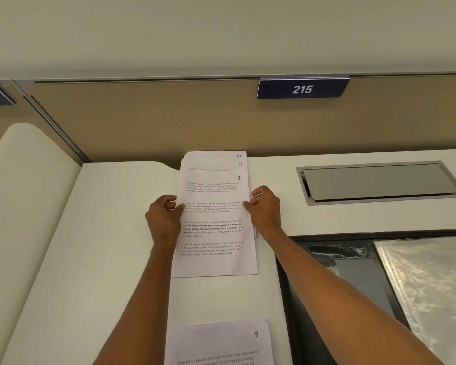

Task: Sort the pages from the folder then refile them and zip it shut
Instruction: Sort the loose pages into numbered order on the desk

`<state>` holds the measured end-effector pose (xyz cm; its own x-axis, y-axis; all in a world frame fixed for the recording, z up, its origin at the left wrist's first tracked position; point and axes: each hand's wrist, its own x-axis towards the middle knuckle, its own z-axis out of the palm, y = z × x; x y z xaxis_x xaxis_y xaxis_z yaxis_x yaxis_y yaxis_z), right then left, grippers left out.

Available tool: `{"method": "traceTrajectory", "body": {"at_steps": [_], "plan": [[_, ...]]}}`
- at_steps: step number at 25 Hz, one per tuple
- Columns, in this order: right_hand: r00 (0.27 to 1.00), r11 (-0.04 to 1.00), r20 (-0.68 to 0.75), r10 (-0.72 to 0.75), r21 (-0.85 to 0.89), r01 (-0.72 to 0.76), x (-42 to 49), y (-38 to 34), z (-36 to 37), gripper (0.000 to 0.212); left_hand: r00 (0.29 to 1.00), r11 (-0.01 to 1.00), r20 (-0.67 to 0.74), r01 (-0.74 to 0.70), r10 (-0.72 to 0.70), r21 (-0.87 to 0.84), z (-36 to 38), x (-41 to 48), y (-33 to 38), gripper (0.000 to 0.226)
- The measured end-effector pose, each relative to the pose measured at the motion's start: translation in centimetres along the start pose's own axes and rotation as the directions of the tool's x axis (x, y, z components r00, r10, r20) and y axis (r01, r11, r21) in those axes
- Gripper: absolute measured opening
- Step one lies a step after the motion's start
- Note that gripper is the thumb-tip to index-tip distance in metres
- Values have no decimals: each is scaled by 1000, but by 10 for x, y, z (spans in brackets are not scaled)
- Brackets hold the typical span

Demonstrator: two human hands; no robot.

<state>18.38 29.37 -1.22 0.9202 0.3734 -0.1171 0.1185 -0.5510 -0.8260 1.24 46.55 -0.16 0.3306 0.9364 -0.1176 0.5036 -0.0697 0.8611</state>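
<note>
On the left, the white surface [103, 233] curves up into a low side wall. The left hand [163, 219] holds the left edge of a stack of pages [213, 241]. Its thumb lies on top of the paper and its other fingers [169, 198] curl just beside the edge. You cannot tell if they go under the paper.

The stack lies flat in the middle of the surface, between the two hands. The pages are slid a little apart at the far end, so the blue numbers 10, 9 and 8 show one below the other. Nearer the person, another sheet, the page marked 7 [219, 341], lies apart from the stack.

The right hand [265, 209] holds the right edge of the stack. Its fingers [258, 192] are curled and its thumb tip touches the paper's edge.

To the right lies the black folder [379, 234], open, with a shiny plastic sleeve [427, 285] inside. The right arm crosses its corner. Behind it, a grey lid [379, 183] is set into the surface. A blue sign [302, 88] on the brown wall panel [169, 122] says 215.
</note>
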Motion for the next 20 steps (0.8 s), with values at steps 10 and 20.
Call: {"method": "traceTrajectory", "body": {"at_steps": [10, 20], "plan": [[994, 995, -56, 96, 32, -95, 9, 8, 4, 23, 990, 991, -75, -114, 119, 68, 9, -5, -32, 27], [992, 998, -116, 59, 39, -55, 5, 13, 11, 25, 979, 980, -41, -198, 199, 25, 4, -1, -39, 37]]}}
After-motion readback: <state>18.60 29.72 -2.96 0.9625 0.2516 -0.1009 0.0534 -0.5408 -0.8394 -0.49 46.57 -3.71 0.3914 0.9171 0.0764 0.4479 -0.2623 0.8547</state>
